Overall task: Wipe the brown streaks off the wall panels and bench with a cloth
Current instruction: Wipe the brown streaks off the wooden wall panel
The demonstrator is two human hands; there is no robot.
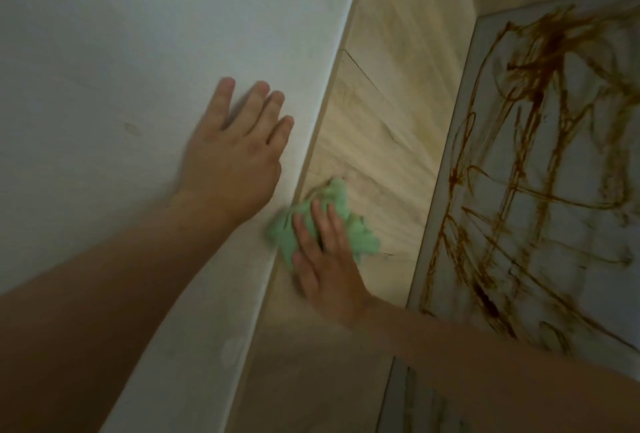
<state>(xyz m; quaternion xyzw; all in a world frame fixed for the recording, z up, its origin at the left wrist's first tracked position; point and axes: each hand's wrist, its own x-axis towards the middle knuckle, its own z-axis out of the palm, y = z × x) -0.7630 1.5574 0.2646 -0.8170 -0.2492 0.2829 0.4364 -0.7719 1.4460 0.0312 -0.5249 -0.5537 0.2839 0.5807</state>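
Covering the middle of the green cloth (360,235), the right hand (325,276) presses it with straight fingers onto the pale wooden surface (388,127), so only the crumpled edges show. A faint brown smear (317,187) sits at the cloth's top edge. The left hand (232,162) lies flat, fingers spread, on the white panel (121,51). At right, a white board (588,259), cut off by the frame, is thick with brown streaks (540,93). Blur softens both wrists.

Green cloth (325,224), brown streaks (540,169)
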